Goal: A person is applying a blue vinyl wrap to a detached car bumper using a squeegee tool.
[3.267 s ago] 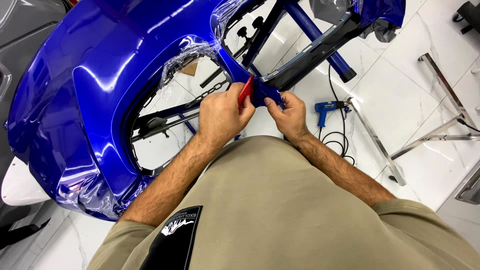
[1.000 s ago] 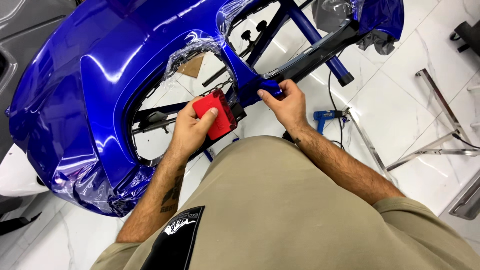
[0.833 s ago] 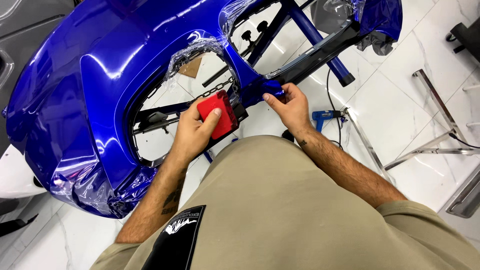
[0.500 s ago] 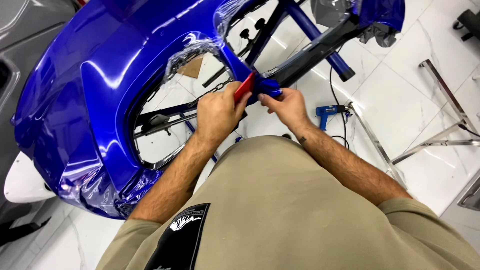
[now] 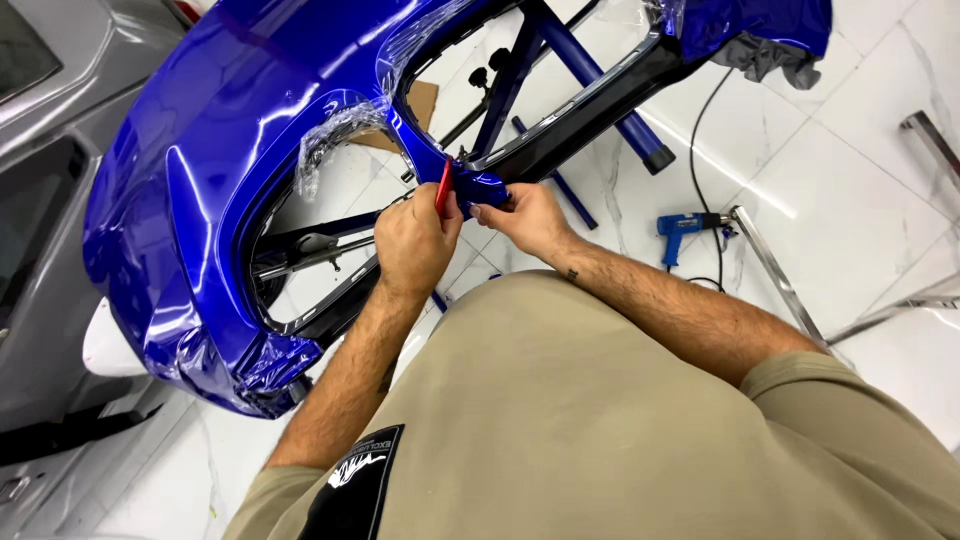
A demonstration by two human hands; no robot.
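Note:
A glossy blue car bumper [image 5: 230, 130] rests on a blue stand, covered in blue wrap film. My left hand [image 5: 415, 245] grips a red squeegee [image 5: 443, 187], held edge-on against the narrow bumper strut between two grille openings. My right hand [image 5: 525, 218] pinches the blue film [image 5: 483, 187] folded around that strut, just right of the squeegee. Loose clear film [image 5: 335, 135] hangs crumpled at the upper edge of the left opening.
A blue heat gun [image 5: 688, 228] lies on the white marble floor to the right, its black cord trailing up. Chrome stand legs [image 5: 790, 290] cross the floor on the right. A grey car body [image 5: 45, 200] stands at the left.
My left hand turned the red squeegee from flat-on to edge-on and brought it up against the strut beside my right hand. The right hand stayed on the film.

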